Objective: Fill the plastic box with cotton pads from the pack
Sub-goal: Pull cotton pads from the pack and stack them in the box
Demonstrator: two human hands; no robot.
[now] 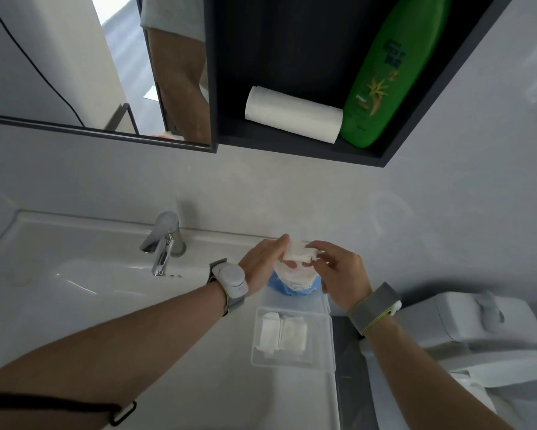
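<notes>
A bathroom is shown from above: a white washbasin [75, 274] with a chrome tap [163, 243] is set against a pale grey wall, with a mirror [59, 63] above it. To the right of the mirror a dark open shelf [292, 144] is fixed to the wall; a roll of white paper [292, 117] is laid on its side there, touching a green bottle [391, 76] beside it. A white toilet cistern [478, 318] is seen at the lower right.

On the right-hand ledge of the basin a clear plastic box [292, 364] is placed, open, with a few white cotton pads [282, 332] lying flat inside. Just behind it, partly covered by the pack, something clear is seen, perhaps the lid.

The pack [295, 282], white with a blue base, is held above the ledge just beyond the box. The left hand [261, 265] is laid against the pack's left side with the fingers nearly straight and pressed together. The right hand [338, 268] is curled at the pack's opening, its fingertips pinching a bunch of white pads [301, 254] at the top. Grey bands are worn on both wrists.
</notes>
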